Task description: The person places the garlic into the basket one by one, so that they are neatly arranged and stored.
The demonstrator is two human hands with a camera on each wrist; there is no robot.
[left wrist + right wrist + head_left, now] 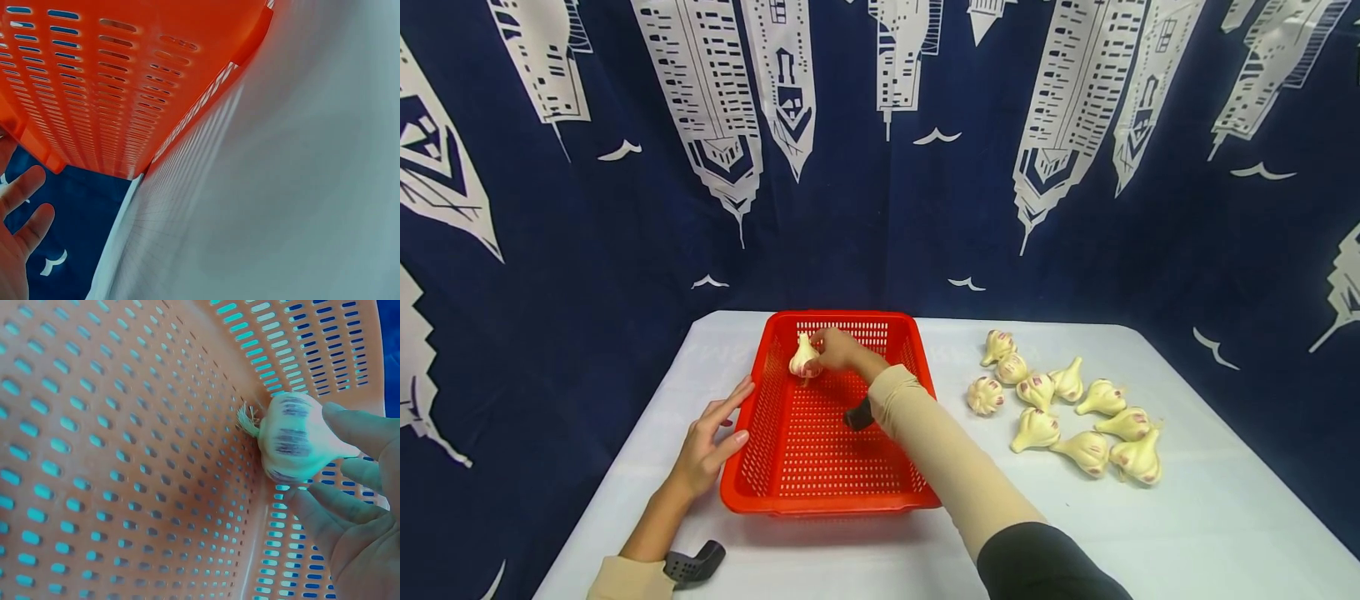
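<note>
A red perforated plastic basket (842,450) stands on the white table. Inside it, near the far left corner, my right hand (842,350) holds a garlic bulb (803,357) between thumb and fingers. In the right wrist view the bulb (297,437) has purple streaks and a tuft of roots, and lies close to the basket's floor and wall. My left hand (707,446) is at the basket's left side, its fingers spread and fairly straight by the rim. The left wrist view shows its fingers (34,228) beside the slotted outer wall.
Several garlic bulbs (1036,429) lie in a loose group on the table (1000,533), right of the basket. A dark blue cloth (880,217) with white building prints hangs behind the table. Dark wrist devices (696,562) are strapped to both wrists.
</note>
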